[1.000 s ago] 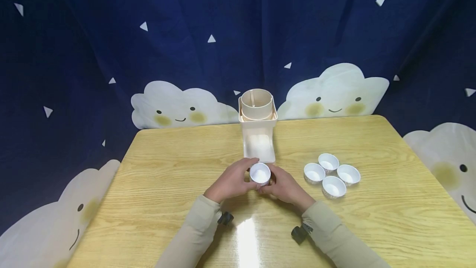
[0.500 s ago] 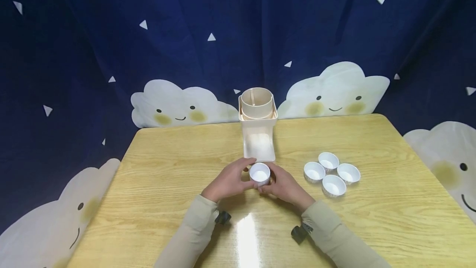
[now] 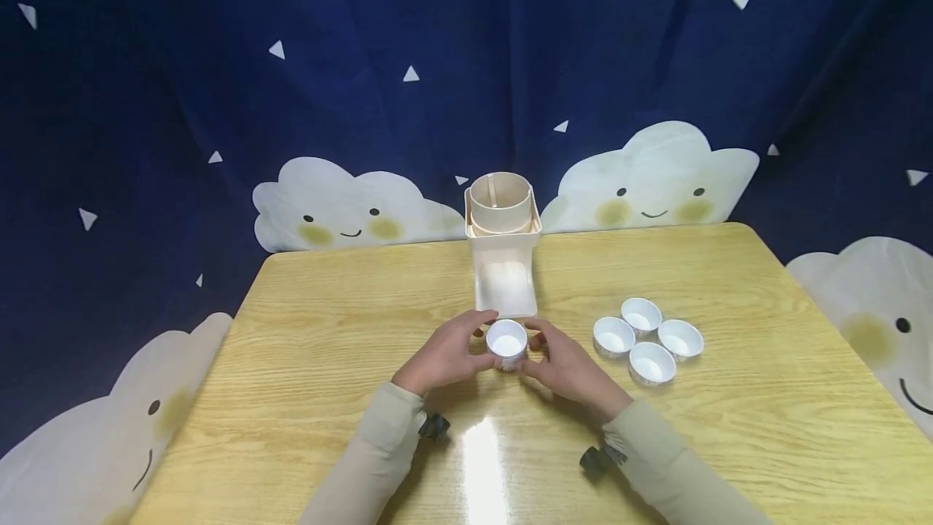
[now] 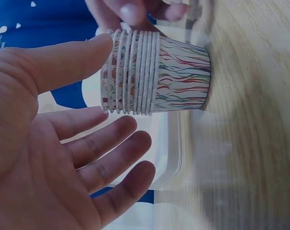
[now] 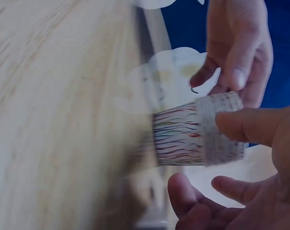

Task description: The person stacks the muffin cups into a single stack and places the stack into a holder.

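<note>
A stack of nested paper cups [image 3: 506,343] with coloured wavy stripes [image 4: 178,79] stands on the wooden table [image 3: 350,306], just in front of a beige dispenser [image 3: 503,253]. My left hand [image 3: 445,355] flanks it on the left. The left thumb [image 4: 63,62] touches the rims, and the other fingers [image 4: 111,158] lie spread and relaxed beside the stack. My right hand [image 3: 572,367] sits to the right of the stack [image 5: 197,129]. The right thumb [image 5: 245,127] lies at the rims, with the fingers [image 5: 188,191] loosely bent below.
Several single white-lined cups [image 3: 647,339] stand in a cluster on the table to the right of my right hand. A dark blue curtain with white clouds [image 3: 656,177] hangs behind the far edge. Small black wrist mounts [image 3: 598,460] sit by both sleeves.
The stack and both hands have shifted slightly left. My right hand has drawn back a little, so a small gap shows between it and the stack in the head view.
</note>
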